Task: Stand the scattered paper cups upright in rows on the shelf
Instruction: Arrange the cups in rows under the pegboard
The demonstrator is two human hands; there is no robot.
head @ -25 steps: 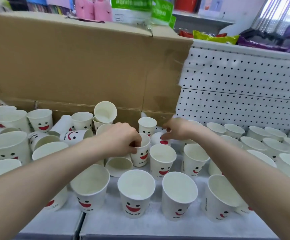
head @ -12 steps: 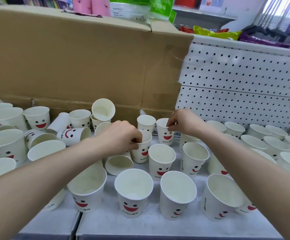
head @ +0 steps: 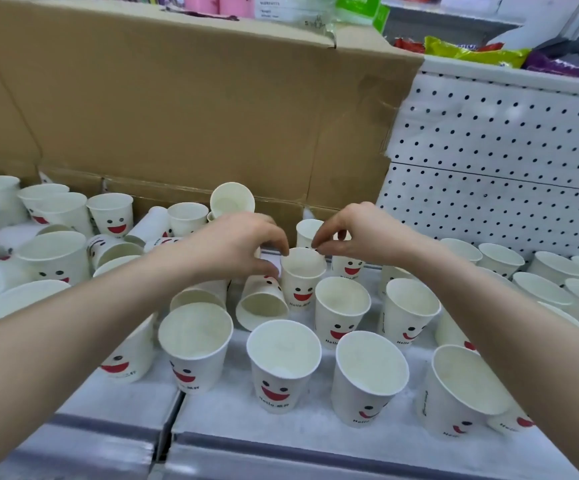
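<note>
We pinch the rim of one upright paper cup (head: 302, 277) from both sides, left hand (head: 236, 245) and right hand (head: 357, 233) each grasping it mid-shelf (head: 315, 427); a tipped cup (head: 263, 303) lies just beside it, below the cardboard box (head: 191, 109)

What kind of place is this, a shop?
Most likely a shop or its stockroom: a white perforated shelf back panel, packaged goods on the shelf above, a big cardboard box, and many identical smiley paper cups being set out.
</note>
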